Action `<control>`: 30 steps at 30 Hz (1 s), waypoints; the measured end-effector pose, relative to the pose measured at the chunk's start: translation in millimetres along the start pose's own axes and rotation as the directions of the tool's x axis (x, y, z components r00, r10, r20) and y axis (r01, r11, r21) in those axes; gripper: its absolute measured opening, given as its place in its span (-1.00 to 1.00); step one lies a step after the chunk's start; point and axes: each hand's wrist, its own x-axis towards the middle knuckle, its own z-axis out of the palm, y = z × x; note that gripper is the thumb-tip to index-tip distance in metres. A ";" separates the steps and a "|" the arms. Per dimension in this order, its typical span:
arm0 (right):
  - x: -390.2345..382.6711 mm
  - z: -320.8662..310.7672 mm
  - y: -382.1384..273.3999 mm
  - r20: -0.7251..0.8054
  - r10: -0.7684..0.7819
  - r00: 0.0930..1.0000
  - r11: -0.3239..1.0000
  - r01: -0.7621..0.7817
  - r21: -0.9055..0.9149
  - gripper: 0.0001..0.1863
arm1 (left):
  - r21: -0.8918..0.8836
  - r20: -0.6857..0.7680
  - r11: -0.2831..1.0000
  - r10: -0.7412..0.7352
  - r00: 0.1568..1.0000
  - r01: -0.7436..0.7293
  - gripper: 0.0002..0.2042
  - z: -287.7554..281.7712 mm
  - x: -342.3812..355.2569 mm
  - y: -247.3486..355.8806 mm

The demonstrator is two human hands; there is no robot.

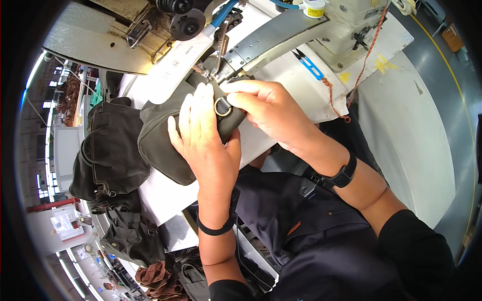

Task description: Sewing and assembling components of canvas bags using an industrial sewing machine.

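Observation:
A dark olive fabric bag [163, 143] lies on the white table under the presser foot [213, 78] of a sewing machine. My left hand [205, 140] rests flat on the bag with fingers stretched toward the foot and the thumb apart. On the bag's right edge, my right hand [276, 110] pinches the material between thumb and fingers, close to the needle area. A metal D-ring [216, 107] on a short tab sits between both hands, beside my right thumb. The exact stitching spot is partly hidden by my fingertips.
The machine's long bed arm [286, 37] runs to the upper right. Blue thread snips [310, 65] on an orange cord lie right of it. Finished-looking dark bags [118, 145] are heaped at the left, with brown pieces [154, 276] below. A white round container [314, 8] stands at the top.

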 end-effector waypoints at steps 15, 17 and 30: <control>-2.6 0.4 -5.3 0.048 -0.043 0.998 0.990 0.049 -0.130 -0.75 | 0.012 0.045 1.000 -0.010 0.999 0.009 -0.16 -5.6 5.0 -2.5; 1.0 -0.5 -6.3 0.048 -0.063 0.997 0.988 0.069 -0.139 -0.79 | 0.003 0.037 1.000 -0.003 0.999 0.003 -0.16 -2.7 7.2 -5.3; -1.3 -6.9 -4.6 0.078 -0.148 0.986 0.869 0.167 -0.465 -0.77 | -0.126 -0.048 0.991 -0.051 0.998 0.045 -0.42 -18.4 -0.4 6.2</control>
